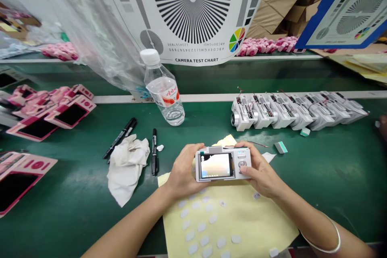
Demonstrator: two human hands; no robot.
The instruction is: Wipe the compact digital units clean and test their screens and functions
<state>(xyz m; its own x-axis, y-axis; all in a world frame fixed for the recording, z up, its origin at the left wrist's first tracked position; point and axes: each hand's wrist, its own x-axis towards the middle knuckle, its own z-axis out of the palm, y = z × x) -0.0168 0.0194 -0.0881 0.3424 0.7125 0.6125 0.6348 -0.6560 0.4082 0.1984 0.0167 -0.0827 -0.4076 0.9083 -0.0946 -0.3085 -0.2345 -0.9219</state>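
Note:
A silver digital camera [238, 157] is held level between my two hands above a yellow sheet, its lit screen facing me. My left hand [185, 171] grips the camera's left end, fingers over the top edge. At the other end my right hand [261, 171] has closed round the body, with the thumb on the round button pad. The screen shows a bright, pale picture with a dark patch along its top. Below, the yellow sheet [250, 221] carries several small white stickers. The front of the camera is hidden from me.
Behind stands a water bottle [165, 92] before a hanging camera test chart [193, 54]. A row of opened silver camera bodies [282, 113] lies at right, pink cameras [72, 113] at left. A crumpled white cloth [128, 165] and black markers [154, 153] lie left of my hands.

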